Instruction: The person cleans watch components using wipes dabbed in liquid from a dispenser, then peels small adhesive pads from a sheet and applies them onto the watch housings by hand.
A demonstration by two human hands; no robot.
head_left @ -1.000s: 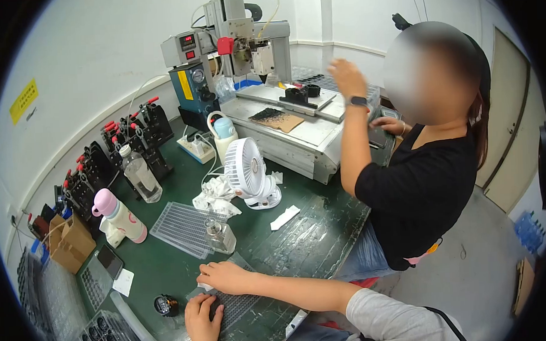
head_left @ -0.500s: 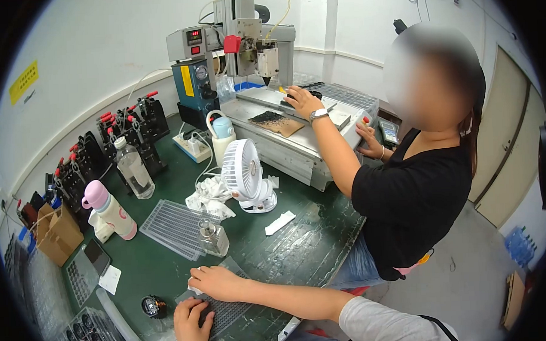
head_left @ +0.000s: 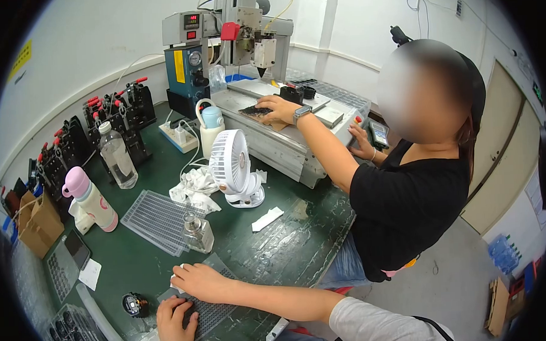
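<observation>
My left hand (head_left: 176,325) is low in the view, its thumb and fingers curled around a small black piece (head_left: 188,314) on a grey perforated sheet (head_left: 215,315). Just above it, my right hand (head_left: 200,283) reaches in from the right, fingers bent down over a bit of white tissue (head_left: 177,282) at the sheet's left side. The fingertips of this hand are partly hidden. A round black part with a shiny inside (head_left: 135,304) stands on the table left of my hands. Beyond my right hand stands a clear glass bottle (head_left: 197,233).
A white fan (head_left: 230,163), crumpled cloth (head_left: 192,188) and perforated sheets (head_left: 157,221) lie beyond my hands. A pink-capped bottle (head_left: 94,204) and phone (head_left: 77,249) are left. At right, a co-worker (head_left: 412,183) reaches over a machine bed (head_left: 272,140).
The co-worker's raised hand has come down onto the dark pile on the machine bed. The view has shifted slightly; my hands keep nearly the same pose on the sheet.
</observation>
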